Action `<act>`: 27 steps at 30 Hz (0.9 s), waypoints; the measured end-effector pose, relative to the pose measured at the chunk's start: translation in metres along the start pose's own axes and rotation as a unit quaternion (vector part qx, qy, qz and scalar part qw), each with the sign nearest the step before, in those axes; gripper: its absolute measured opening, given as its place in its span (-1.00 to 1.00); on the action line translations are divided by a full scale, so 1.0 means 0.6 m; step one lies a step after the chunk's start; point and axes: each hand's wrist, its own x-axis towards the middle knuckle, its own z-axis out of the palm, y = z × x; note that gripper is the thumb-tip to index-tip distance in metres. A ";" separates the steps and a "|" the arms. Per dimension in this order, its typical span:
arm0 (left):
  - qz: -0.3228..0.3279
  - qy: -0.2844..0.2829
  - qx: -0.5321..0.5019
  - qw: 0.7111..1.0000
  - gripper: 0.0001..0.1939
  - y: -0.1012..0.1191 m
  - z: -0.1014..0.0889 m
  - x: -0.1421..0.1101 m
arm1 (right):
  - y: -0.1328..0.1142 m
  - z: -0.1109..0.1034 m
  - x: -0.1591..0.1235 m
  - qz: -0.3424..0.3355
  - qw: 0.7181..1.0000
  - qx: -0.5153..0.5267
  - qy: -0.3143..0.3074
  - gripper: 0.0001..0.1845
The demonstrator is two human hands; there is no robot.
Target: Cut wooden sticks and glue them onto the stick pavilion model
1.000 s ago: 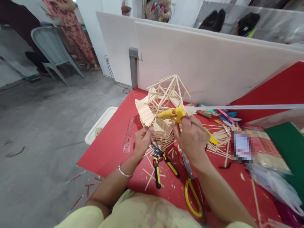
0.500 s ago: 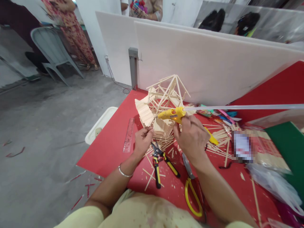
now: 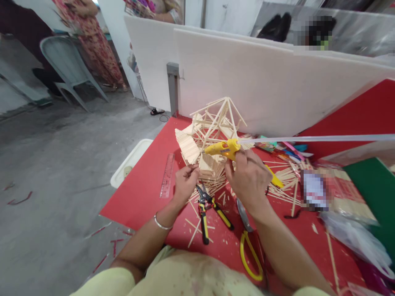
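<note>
My right hand (image 3: 250, 176) is wrapped round the handle of a yellow hot glue gun (image 3: 220, 149). A long translucent glue stick (image 3: 308, 139) runs out of its back to the right. The gun's nozzle points left, at the model house (image 3: 210, 131) of thin wooden sticks, close to its slatted roof panel (image 3: 189, 148). Beside the model's lower left edge, my left hand (image 3: 187, 181) is closed in a pinch; what lies between its fingertips is too small to make out. Cutting pliers (image 3: 206, 200) with black and yellow handles lie spread just below the model.
Yellow-handled scissors (image 3: 250, 255) lie near my right forearm. A clear ruler (image 3: 167, 176) lies left of the model. Loose sticks (image 3: 285, 187), packets and a plastic bag (image 3: 354, 238) cover the right side. White boards (image 3: 262, 82) stand behind the red table (image 3: 138, 197); a chair (image 3: 69, 68) is farther off.
Both my hands, the glue gun and the model stay almost still. Behind the boards, a person carrying a basket of colourful things has moved left.
</note>
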 end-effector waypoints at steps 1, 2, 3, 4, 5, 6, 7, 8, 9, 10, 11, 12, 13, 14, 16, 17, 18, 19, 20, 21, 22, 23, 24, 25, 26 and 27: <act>0.002 0.002 0.002 1.000 -0.82 0.000 0.000 0.000 | 0.000 0.000 0.000 0.001 1.000 0.001 -0.001 -0.72; 0.004 0.003 0.004 1.000 -0.81 0.000 0.000 0.000 | 0.000 0.000 0.000 0.002 1.000 0.002 -0.002 -0.72; 0.005 0.004 0.005 1.000 -0.81 0.001 0.000 0.000 | 0.000 -0.001 0.000 0.003 1.000 0.004 -0.003 -0.71; 0.006 0.003 0.005 1.000 -0.80 0.001 0.001 -0.001 | 0.000 -0.001 0.000 0.004 1.000 0.005 -0.005 -0.71; 0.006 0.002 0.005 1.000 -0.80 0.001 0.001 -0.001 | 0.000 -0.001 0.000 0.005 1.000 0.007 -0.007 -0.71; 0.005 0.001 0.004 1.000 -0.79 0.001 0.001 -0.001 | 0.000 -0.001 0.000 0.005 1.000 0.009 -0.009 -0.70; 0.004 -0.001 0.003 1.000 -0.79 0.001 0.001 -0.001 | 0.000 -0.001 0.000 0.005 1.000 0.012 -0.011 -0.70; 0.003 -0.002 0.001 1.000 -0.79 0.001 0.001 -0.001 | 0.000 -0.001 0.000 0.005 1.000 0.014 -0.012 -0.70; 0.002 -0.002 -0.001 1.000 -0.79 0.001 0.001 -0.001 | 0.000 -0.001 0.000 0.006 1.000 0.015 -0.012 -0.70; 0.001 -0.003 -0.002 1.000 -0.80 0.001 0.001 -0.001 | 0.000 -0.001 0.000 0.005 1.000 0.015 -0.010 -0.70; 0.002 -0.003 -0.003 1.000 -0.80 0.001 0.001 -0.001 | 0.000 -0.001 0.000 0.005 1.000 0.014 -0.008 -0.70; 0.003 -0.002 -0.003 1.000 -0.81 0.000 0.001 0.000 | 0.000 -0.001 0.000 0.004 1.000 0.013 -0.007 -0.70; 0.005 -0.002 -0.003 1.000 -0.80 0.000 0.000 0.000 | 0.000 0.000 0.000 0.002 1.000 0.012 -0.006 -0.70; 0.008 -0.002 -0.002 1.000 -0.80 -0.001 0.000 0.000 | 0.000 0.000 0.000 0.002 1.000 0.012 -0.005 -0.70; 0.011 -0.002 -0.001 1.000 -0.79 -0.001 0.000 0.000 | 0.000 0.000 0.000 0.003 1.000 0.014 -0.005 -0.70; 0.011 -0.003 -0.002 1.000 -0.79 -0.001 0.000 0.000 | 0.000 0.000 0.000 0.004 1.000 0.015 -0.005 -0.71; 0.010 -0.003 -0.003 1.000 -0.80 -0.001 0.000 0.000 | 0.000 0.000 0.000 0.004 1.000 0.015 -0.006 -0.70; 0.009 -0.004 -0.003 1.000 -0.80 -0.001 0.000 0.000 | 0.000 0.000 0.000 0.003 1.000 0.015 -0.006 -0.70; 0.008 -0.004 -0.004 1.000 -0.80 -0.001 0.000 0.000 | 0.000 -0.001 0.000 0.003 1.000 0.014 -0.007 -0.70; 0.007 -0.004 -0.004 1.000 -0.80 -0.001 0.000 0.000 | 0.000 -0.001 0.000 0.003 1.000 0.012 -0.007 -0.70; 0.006 -0.004 -0.005 1.000 -0.80 0.000 0.000 0.000 | 0.000 -0.001 0.001 0.002 1.000 0.011 -0.007 -0.71; 0.006 -0.004 -0.006 1.000 -0.80 0.000 0.000 0.000 | 0.000 -0.002 0.001 0.002 1.000 0.010 -0.006 -0.71; 0.006 -0.003 -0.008 1.000 -0.80 0.001 0.001 0.000 | -0.001 -0.002 0.001 0.002 1.000 0.009 -0.005 -0.71; 0.006 -0.004 -0.009 1.000 -0.80 0.001 0.001 0.000 | 0.000 -0.002 0.001 0.001 1.000 0.008 -0.005 -0.71; 0.006 -0.005 -0.008 1.000 -0.79 0.002 0.001 0.000 | 0.000 -0.002 0.001 0.000 1.000 0.008 -0.005 -0.71; 0.007 -0.007 -0.007 1.000 -0.79 0.003 0.001 0.000 | 0.000 -0.002 0.001 -0.001 1.000 0.009 -0.005 -0.71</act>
